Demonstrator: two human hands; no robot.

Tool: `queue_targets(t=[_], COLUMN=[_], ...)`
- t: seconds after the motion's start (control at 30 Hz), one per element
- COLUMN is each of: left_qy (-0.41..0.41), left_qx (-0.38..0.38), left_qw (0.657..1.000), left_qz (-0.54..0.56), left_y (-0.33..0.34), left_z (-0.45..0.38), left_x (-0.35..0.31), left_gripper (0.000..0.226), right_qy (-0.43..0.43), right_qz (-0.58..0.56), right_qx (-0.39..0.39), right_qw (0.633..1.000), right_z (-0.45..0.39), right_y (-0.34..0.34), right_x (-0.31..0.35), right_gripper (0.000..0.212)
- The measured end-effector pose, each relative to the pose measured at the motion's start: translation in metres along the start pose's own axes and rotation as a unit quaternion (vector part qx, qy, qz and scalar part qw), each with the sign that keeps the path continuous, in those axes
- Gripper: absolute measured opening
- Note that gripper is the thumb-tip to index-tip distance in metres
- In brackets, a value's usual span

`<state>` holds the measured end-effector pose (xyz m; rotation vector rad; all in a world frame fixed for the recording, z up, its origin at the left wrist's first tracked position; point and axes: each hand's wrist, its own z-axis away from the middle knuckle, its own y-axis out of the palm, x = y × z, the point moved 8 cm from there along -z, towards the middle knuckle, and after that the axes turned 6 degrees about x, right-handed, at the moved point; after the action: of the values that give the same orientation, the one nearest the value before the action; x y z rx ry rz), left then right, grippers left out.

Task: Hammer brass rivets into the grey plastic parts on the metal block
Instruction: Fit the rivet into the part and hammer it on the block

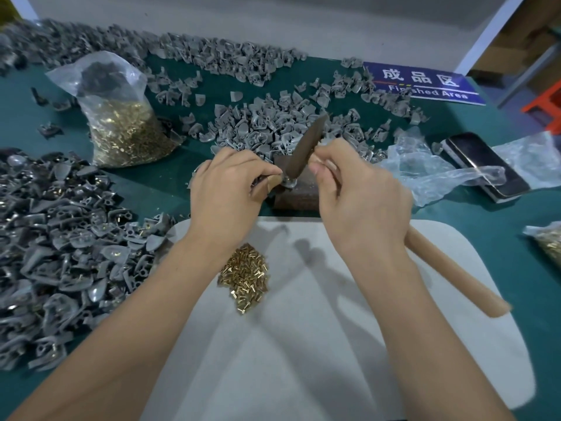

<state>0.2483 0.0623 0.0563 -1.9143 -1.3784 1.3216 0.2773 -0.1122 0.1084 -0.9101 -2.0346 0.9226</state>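
Note:
A dark metal block point(300, 192) sits on the green table just beyond a white pad point(303, 344). My left hand point(227, 189) pinches a grey plastic part point(287, 183) on the block's left top edge; its fingertips are taped. My right hand point(361, 202) grips a hammer by its wooden handle point(455, 275). The dark hammer head point(306, 148) is blurred and its lower end sits right at the grey part. A small heap of loose brass rivets point(246, 276) lies on the pad between my forearms.
Grey parts lie in a big pile on the left point(60, 244), behind the block point(273, 123) and along the back. A bag of brass rivets point(121, 117) stands at left, another at the right edge point(549, 244). A phone point(482, 162), crumpled plastic and a blue sign point(422, 83) are at right.

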Motion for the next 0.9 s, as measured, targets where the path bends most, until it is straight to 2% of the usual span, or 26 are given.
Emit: queue_targets(t=[0.13,0.27,0.4,0.5,0.63,0.9], left_qy=[0.002,-0.003,-0.002,-0.003,-0.005,-0.013], left_qx=[0.000,-0.001,-0.002,0.002,0.005,0.017], left_qw=[1.000,1.000,1.000,1.000,1.000,1.000], left_qz=[0.000,-0.001,-0.002,-0.004,-0.004,0.017], left_y=[0.000,0.000,-0.001,-0.001,0.000,-0.001], left_z=[0.000,0.000,0.000,0.000,0.000,0.001], left_x=[0.000,0.000,0.000,-0.001,0.000,-0.001], left_gripper=[0.012,0.012,0.013,0.011,0.010,0.012], right_qy=[0.007,0.003,0.013,-0.003,0.008,0.062], right_qz=[-0.012,-0.007,-0.031,-0.007,-0.038,-0.014], right_qx=[-0.045,-0.002,-0.056,-0.019,-0.076,-0.040], right_qw=[0.999,1.000,0.998,1.000,0.996,0.997], right_z=[0.001,0.001,0.000,0.001,0.003,-0.002], right_y=[-0.010,-0.001,-0.010,-0.003,-0.012,-0.005], right_x=[0.000,0.000,-0.004,0.001,0.000,-0.019], right_gripper=[0.008,0.007,0.008,0.006,0.009,0.008])
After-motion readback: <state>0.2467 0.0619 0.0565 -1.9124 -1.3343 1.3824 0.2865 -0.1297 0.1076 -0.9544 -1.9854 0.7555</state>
